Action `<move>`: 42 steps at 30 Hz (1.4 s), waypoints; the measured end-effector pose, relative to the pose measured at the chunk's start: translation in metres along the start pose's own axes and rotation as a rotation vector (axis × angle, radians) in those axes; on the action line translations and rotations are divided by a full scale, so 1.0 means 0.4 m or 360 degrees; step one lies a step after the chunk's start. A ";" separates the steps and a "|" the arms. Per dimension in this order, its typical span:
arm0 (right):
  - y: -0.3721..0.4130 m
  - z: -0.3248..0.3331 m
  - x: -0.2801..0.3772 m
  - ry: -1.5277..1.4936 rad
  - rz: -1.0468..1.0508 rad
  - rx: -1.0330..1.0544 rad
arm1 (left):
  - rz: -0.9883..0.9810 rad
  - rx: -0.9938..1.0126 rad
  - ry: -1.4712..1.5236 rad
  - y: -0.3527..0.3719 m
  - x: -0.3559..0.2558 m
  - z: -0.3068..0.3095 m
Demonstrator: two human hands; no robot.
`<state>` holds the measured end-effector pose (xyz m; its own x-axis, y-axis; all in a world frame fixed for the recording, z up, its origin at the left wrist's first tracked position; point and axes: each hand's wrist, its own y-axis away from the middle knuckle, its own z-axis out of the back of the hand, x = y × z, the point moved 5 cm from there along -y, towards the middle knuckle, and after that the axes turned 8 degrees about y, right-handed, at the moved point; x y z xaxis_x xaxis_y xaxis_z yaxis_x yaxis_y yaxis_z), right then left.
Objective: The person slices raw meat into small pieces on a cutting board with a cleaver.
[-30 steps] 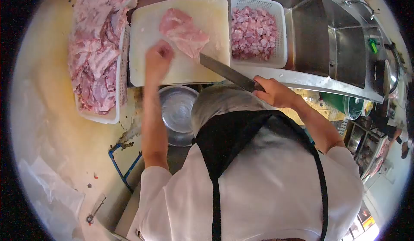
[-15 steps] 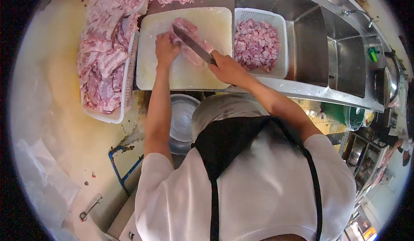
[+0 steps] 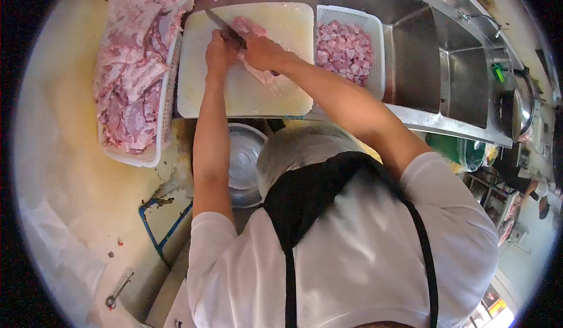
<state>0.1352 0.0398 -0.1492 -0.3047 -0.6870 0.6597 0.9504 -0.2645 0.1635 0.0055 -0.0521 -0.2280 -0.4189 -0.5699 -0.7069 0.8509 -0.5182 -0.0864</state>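
Knife (image 3: 220,22) points toward ten-thirty, right hand (image 3: 262,52) gripping it; if meat (image 3: 250,25) slips, I'd risk cutting left hand (image 3: 219,52), whose grip's unclear.

Meat piece (image 3: 252,25): we see pale pink flesh, left of centre near the frame's top, its middle hidden from us.
Knife (image 3: 219,21): we make out a grey blade slanting, tip toward the upper left, the handle mostly covered.
Contact: we cannot tell whether blade and meat touch.
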 end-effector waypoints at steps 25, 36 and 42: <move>0.454 0.048 -0.191 -0.0158 -0.0193 0.0066 | -0.0277 0.0072 -0.0123 0.128 -0.010 -0.035; 0.307 -0.006 -0.252 -0.0021 -0.0152 0.0009 | -0.0186 0.0535 0.0316 0.224 -0.066 0.122; 0.274 0.029 -0.223 0.0008 -0.0049 -0.0110 | -0.0287 -0.0104 0.0088 0.131 0.003 0.094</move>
<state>0.2672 0.0799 -0.1814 -0.3342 -0.6812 0.6513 0.9341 -0.3315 0.1326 0.0377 -0.1039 -0.2068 -0.5497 -0.4347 -0.7134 0.7832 -0.5653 -0.2591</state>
